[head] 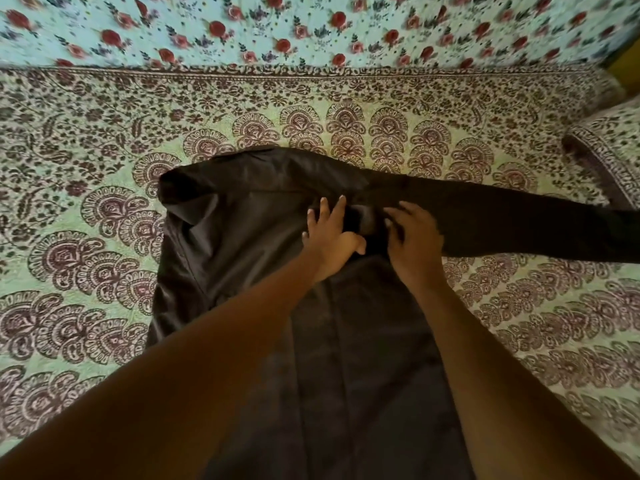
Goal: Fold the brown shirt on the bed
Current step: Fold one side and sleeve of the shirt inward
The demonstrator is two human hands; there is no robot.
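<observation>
The brown shirt [249, 237] lies spread on the bed, its body running down toward me and its collar end away from me. One long sleeve stretches out flat to the right, past the frame edge. The left shoulder part is bunched and folded over. My left hand [330, 237] rests flat on the shirt near the collar, fingers spread. My right hand [414, 235] lies just right of it, fingers curled down onto the cloth at the collar. Whether the right fingers pinch the fabric is hidden.
The bed is covered with a green sheet with maroon paisley print [86, 220]. Behind it hangs or lies a light blue cloth with red roses [311, 29]. A pillow in matching print [613, 154] sits at the right edge.
</observation>
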